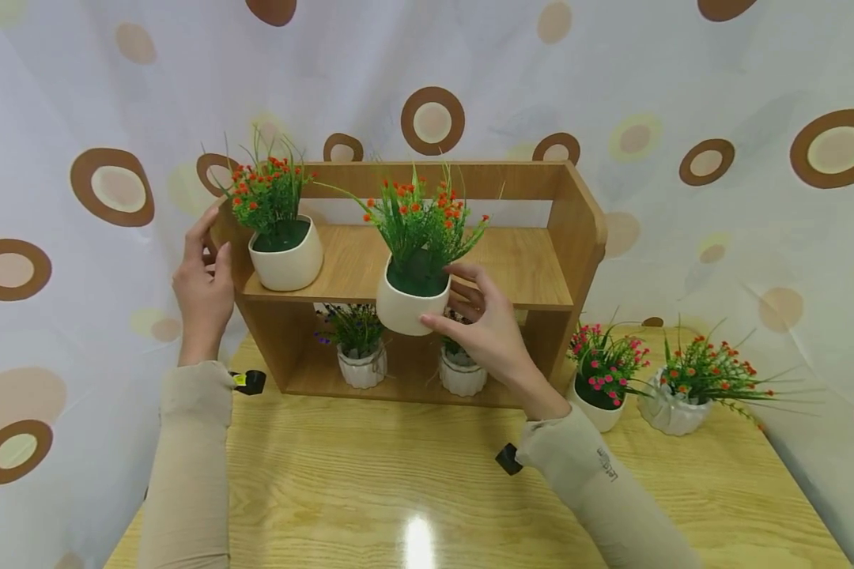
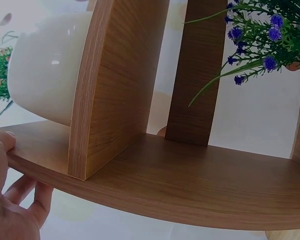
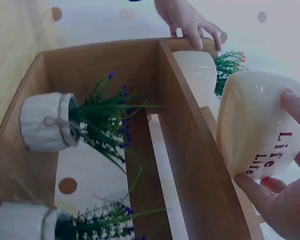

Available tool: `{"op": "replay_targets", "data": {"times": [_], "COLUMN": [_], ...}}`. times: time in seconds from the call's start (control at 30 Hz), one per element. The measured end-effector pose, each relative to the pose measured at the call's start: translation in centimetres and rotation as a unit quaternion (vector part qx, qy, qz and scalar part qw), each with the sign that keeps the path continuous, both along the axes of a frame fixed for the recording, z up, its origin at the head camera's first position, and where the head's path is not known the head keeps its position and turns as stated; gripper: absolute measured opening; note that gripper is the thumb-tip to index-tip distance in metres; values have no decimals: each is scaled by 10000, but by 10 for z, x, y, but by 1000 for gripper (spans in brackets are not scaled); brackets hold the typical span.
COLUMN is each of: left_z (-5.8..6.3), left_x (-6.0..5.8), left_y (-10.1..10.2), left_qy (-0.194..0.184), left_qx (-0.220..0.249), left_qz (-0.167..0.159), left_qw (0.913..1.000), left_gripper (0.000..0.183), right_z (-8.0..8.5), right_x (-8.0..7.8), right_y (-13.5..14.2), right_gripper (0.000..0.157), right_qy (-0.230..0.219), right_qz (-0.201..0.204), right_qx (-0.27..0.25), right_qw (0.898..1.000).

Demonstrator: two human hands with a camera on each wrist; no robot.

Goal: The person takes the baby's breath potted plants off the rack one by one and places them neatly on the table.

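My right hand [image 1: 494,332] grips a cream pot with red flowers and grass [image 1: 404,310] by its right side, in front of the shelf's upper board. Red "Life" lettering shows on this pot [image 3: 250,120] in the right wrist view. At the left, my left hand [image 1: 205,296] holds the side panel of the wooden shelf [image 1: 527,265]; in the left wrist view the thumb and fingers of that hand [image 2: 15,215] lie on opposite faces of the panel. Beside it, a similar cream pot with red flowers [image 1: 288,261] stands on the upper board.
On the lower level are two white ribbed pots, the left pot [image 1: 363,365] with purple flowers and the right pot [image 1: 462,373]. Right of the shelf, a pink-flowered pot [image 1: 598,407] and an orange-flowered pot [image 1: 676,407] stand on the wooden table [image 1: 356,482].
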State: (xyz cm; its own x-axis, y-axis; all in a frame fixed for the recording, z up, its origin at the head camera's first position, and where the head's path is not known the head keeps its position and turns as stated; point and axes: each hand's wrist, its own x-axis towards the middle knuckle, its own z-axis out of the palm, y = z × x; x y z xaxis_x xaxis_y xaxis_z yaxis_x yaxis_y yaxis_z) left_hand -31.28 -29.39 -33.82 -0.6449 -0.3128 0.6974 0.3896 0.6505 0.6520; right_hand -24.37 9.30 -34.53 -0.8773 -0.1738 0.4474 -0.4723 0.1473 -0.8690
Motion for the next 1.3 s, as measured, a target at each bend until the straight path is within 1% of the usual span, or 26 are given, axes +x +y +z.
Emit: {"op": "replay_targets", "data": {"times": [0.13,0.3,0.5,0.63,0.83,0.93,1.13,1.3], "left_z": [0,1,1,2,2,2,1,1], "left_x": [1,2,2,2,2,1,0,0], "left_y": [0,1,1,1,3,2,2,3], "left_qy": [-45,-124,-48,-2,-38,-34,27,87], "left_qx": [-2,-9,-17,-12,52,63,14,33], "left_qz": [29,10,-23,-42,-88,-81,-113,-122], "left_qw": [10000,9999,10000,10000,9999,9999,9999,9999], "left_gripper": [48,49,49,49,49,50,50,50], "right_z": [-3,-7,-16,-23,-35,-42,-57,-67], "right_x": [7,18,31,40,54,61,77,91], "right_y": [9,20,37,49,69,79,100,114], "right_gripper": [72,74,73,73,72,71,69,64], "right_qy": [215,302,455,328,73,70,218,182], "right_qz": [-45,-57,-29,-45,-301,-414,-686,-717], "right_qx": [141,198,204,175,440,580,726,583], "right_qw": [9997,9993,9988,9993,9986,9974,9948,9956]}}
